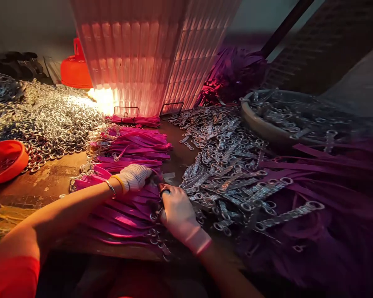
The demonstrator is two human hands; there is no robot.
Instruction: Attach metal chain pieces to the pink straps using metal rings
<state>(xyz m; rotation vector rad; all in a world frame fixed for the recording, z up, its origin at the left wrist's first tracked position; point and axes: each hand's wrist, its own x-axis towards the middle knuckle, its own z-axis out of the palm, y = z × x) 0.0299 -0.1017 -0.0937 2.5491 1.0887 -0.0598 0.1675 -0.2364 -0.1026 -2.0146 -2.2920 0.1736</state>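
Observation:
My left hand [134, 176], in a white dotted glove, lies over a row of magenta straps [124, 211]. Its fingers are closed at the end of one magenta strap [157, 176], though the fingertips sit in shadow. Close by on the right, my right hand [178, 211] wears a pale glove. Its fingers are curled round something dark that I cannot make out. Metal rings [157, 238] hang at the near strap ends under it. Beside that hand spreads a heap of flat silvery links with ring ends [217, 157].
Left is a big pile of metal rings [56, 120], with an orange bowl [10, 161] in front. A red lamp [76, 70] glows beside stacked translucent ribbed panels [127, 62]. A basin [257, 118] of links stands right, above loose purple straps [338, 178].

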